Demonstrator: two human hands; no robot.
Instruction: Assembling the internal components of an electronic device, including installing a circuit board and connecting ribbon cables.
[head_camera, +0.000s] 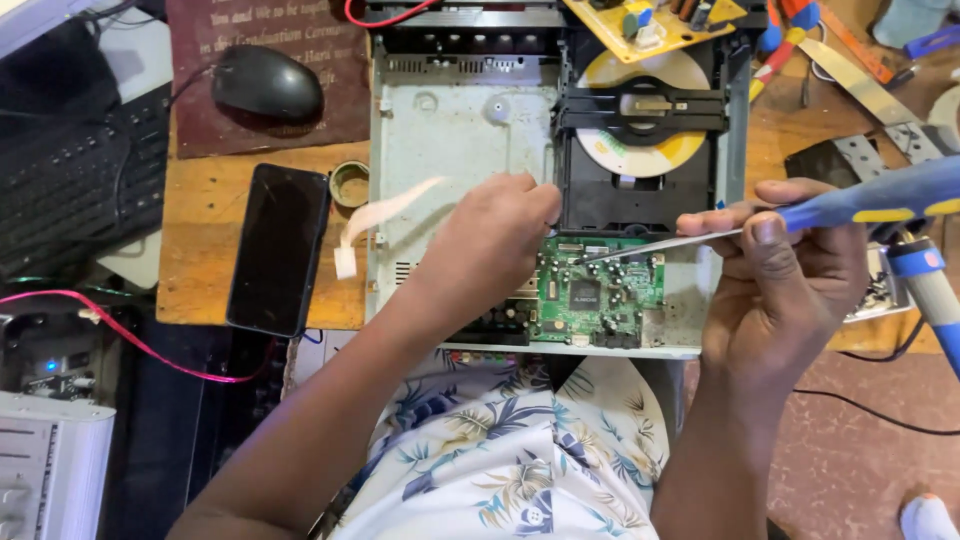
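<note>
Gleaming green circuit board (600, 290), chip-studded, under right hand (780, 270) with soldering iron (850, 205).

This is an electronics repair bench, likely a small workshop. An opened disc player chassis (470, 130) sits on a worn wooden table (200, 215), its green circuit board (600, 290) bared. Around it lie a loose yellow circuit board (650, 25), pliers (785, 40), a keyboard (75, 180), a mouse (265, 85) and stray red wires (130, 340).

Arms: I see both bare, no sleeves reaching them.
Clothing (510, 455): my pale garment, blue-and-tan floral leaf print.
</note>
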